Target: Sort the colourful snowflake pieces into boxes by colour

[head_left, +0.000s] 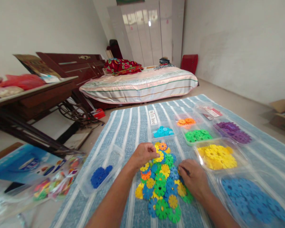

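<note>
A mixed pile of notched plastic snowflake discs (160,183) in yellow, green, blue and orange lies on the striped cloth. Over its far left part, my left hand (144,154) pinches a yellow snowflake disc (159,156) between thumb and fingers. My right hand (195,175) is at the pile's right edge, its fingers curled in and closed; whatever they hold is hidden. Close to the right hand is a clear tub of yellow discs (217,157). Beyond the pile stand tubs of light blue discs (163,131) and green discs (197,136).
More tubs hold orange discs (186,122), purple discs (232,132) and blue discs (254,198). A long clear tub with dark blue discs (101,176) sits at left. The striped cloth (128,126) covers the surface. A bed (142,85) and a sewing-machine table (33,91) stand beyond.
</note>
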Demonstrator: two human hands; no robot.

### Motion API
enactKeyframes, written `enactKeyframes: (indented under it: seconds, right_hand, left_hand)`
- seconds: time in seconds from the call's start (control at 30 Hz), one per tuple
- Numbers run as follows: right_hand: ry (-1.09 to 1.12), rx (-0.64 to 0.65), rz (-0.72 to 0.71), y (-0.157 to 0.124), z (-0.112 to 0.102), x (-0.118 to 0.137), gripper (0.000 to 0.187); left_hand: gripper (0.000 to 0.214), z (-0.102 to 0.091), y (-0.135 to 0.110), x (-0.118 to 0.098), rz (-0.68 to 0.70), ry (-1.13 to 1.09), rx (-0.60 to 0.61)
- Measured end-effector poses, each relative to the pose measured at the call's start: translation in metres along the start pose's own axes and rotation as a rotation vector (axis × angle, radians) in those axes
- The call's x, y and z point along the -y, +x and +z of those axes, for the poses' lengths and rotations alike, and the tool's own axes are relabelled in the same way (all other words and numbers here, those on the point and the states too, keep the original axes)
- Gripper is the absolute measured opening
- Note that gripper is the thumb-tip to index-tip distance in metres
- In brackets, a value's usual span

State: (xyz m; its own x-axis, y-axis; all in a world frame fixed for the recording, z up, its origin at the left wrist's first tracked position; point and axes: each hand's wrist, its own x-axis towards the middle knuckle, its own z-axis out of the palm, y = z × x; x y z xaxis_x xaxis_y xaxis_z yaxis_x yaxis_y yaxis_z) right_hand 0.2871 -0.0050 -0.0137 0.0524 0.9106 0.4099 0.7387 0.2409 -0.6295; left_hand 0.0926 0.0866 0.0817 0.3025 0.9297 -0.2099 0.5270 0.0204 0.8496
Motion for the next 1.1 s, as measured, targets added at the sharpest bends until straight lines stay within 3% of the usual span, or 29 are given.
enactKeyframes:
  seconds: [0.2,0.3,0.37,0.43,0.53,0.6,0.77,1.1]
  right_hand:
    - [0.041,-0.004,-0.005,-0.002,0.002,-0.003,0.019]
    - [0.056,-0.001,-0.016,-0.003,0.002,-0.004,0.020]
    - [0.046,0.007,-0.008,-0.004,0.002,-0.004,0.020]
    - [0.028,0.022,-0.001,-0.004,0.001,-0.004,0.020]
    - [0.007,0.046,0.011,-0.003,0.001,-0.003,0.020]
    - [0.004,0.048,0.018,-0.003,0.001,-0.003,0.020]
    - [0.015,0.049,0.024,-0.004,0.001,-0.003,0.019]
    - [0.025,0.050,0.025,-0.003,0.000,-0.002,0.019]
  left_hand:
    - [0.020,0.075,0.001,-0.057,0.031,-0.343,0.139]
    - [0.021,0.087,0.003,-0.061,0.118,-0.235,0.132]
    - [0.017,0.073,0.002,-0.051,0.166,-0.034,0.076]
    - [0.015,0.048,-0.003,-0.032,0.163,0.210,0.011]
    - [0.009,0.005,-0.014,-0.001,0.025,0.626,-0.096]
    - [0.009,-0.016,-0.022,0.016,-0.026,0.729,-0.090]
    - [0.009,-0.029,-0.030,0.036,-0.047,0.636,0.035]
    - [0.022,-0.030,-0.024,0.047,-0.128,0.324,0.022]
